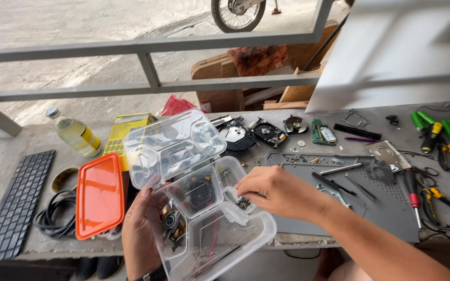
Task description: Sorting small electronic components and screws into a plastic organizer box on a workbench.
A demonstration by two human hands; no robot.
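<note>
Concrete surface (37, 140) at an open railing (147, 47), laid out as a repair station. Left hand (141, 229) cups the near-left corner of a clear compartment box (204, 218) from below, fingers curled around its wall, so the box tilts toward the person over the surface's front edge. Right hand (274, 191) reaches into a right-hand compartment, fingertips pinched together at a small dark part (244, 203); whether it is actually gripped cannot be told. Hinged clear lid (170, 145) stands thrown back, leaving all compartments open to reach. Just left lie an orange lid (99, 195), a coiled black cable (53, 216) and a keyboard (14, 208). Right of the box, a grey mat (371, 203) collects loose screws and picks, with a red-handled screwdriver (411, 192) and pliers (446, 203) beside it; opened hard drives (269, 132) sit behind.
</note>
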